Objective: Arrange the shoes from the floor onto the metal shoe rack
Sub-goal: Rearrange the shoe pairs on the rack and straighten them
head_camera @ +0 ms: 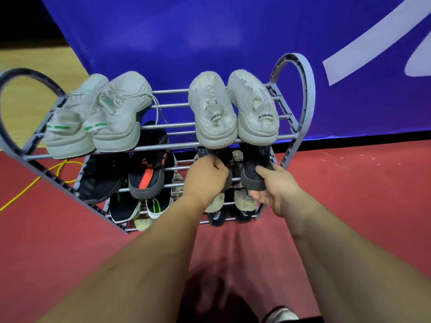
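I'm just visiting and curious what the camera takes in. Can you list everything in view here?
shoe rack: one, grey metal, on red floor
white shoes with green tabs: two, top shelf left
white shoes with lettered tabs: two, top shelf right
black shoes: two, second shelf right, held
black-and-orange shoe: one, second shelf left
green-striped shoes: two, dark, third shelf left
beige shoes: two, third shelf right
yellow cable: one, floor, left
blue banner: one, behind rack
left grip: one, bare hand, grips left black shoe
right grip: one, bare hand, holds right black shoe
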Available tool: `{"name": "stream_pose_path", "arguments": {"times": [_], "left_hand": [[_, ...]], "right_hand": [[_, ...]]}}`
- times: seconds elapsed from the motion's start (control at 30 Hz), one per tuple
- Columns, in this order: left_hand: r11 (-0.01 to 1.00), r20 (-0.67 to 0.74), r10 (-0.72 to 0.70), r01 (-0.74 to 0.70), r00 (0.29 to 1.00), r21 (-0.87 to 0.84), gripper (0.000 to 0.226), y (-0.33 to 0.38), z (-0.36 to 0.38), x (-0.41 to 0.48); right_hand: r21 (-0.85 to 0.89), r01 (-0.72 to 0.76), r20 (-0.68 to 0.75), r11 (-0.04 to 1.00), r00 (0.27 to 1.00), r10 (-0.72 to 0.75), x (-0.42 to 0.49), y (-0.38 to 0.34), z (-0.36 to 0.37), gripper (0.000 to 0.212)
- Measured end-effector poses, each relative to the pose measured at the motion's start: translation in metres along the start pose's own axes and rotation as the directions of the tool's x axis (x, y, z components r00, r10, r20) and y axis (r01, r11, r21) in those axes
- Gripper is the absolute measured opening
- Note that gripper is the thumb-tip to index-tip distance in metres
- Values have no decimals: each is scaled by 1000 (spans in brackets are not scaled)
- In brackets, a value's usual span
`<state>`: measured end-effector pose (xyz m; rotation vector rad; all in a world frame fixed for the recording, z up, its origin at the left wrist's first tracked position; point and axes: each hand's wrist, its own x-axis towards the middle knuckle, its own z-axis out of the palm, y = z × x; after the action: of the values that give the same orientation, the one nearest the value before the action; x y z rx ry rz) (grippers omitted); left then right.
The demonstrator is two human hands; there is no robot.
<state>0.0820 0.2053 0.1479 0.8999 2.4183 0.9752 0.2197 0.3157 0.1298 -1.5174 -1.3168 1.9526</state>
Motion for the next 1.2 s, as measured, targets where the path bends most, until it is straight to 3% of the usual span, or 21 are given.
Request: {"name": "stream_pose_path", "arguments": {"times": [0.07, 0.23, 0.37, 0.5, 0.73, 0.83, 0.9, 1.1, 1.2], "left_hand": [[999, -38, -37, 36, 999, -18, 14, -6, -2, 3], [983, -15, -181, 181, 983, -29, 68, -17, 7, 1], [961, 83, -153, 168, 985, -220, 92, -22, 15, -4], [966, 97, -160, 176, 982, -190, 70, -22, 13, -3], [982, 123, -135, 149, 983, -118, 73, -23, 6, -3], [982, 135, -129, 146, 982, -122, 68, -22, 7, -1], [984, 135, -116, 133, 984, -122, 72, -21, 9, -2], [983, 110, -118, 132, 987, -130, 66, -21, 14, -1], [978, 97, -125, 139, 987, -155, 75, -21, 15, -2]], "right_hand": [[-33, -27, -59, 999, 998, 25, 5, 7, -2, 24], [-58, -65, -58, 996, 996, 61, 7, 7, -2, 24], [-65, -45, -58, 997, 997, 41, 7, 7, -2, 26], [-68, -37, -77, 997, 997, 32, 18, 8, 2, 37], [-172, 7, -95, 985, 995, -23, 20, 5, 7, 45], [-541, 84, -191, 837, 957, -220, 20, -3, 4, 43], [-681, 87, -185, 727, 940, -286, 16, -7, 2, 41], [-723, 152, -123, 674, 932, -342, 20, -1, -1, 28], [-724, 175, -121, 667, 920, -373, 22, 0, -3, 26]]}}
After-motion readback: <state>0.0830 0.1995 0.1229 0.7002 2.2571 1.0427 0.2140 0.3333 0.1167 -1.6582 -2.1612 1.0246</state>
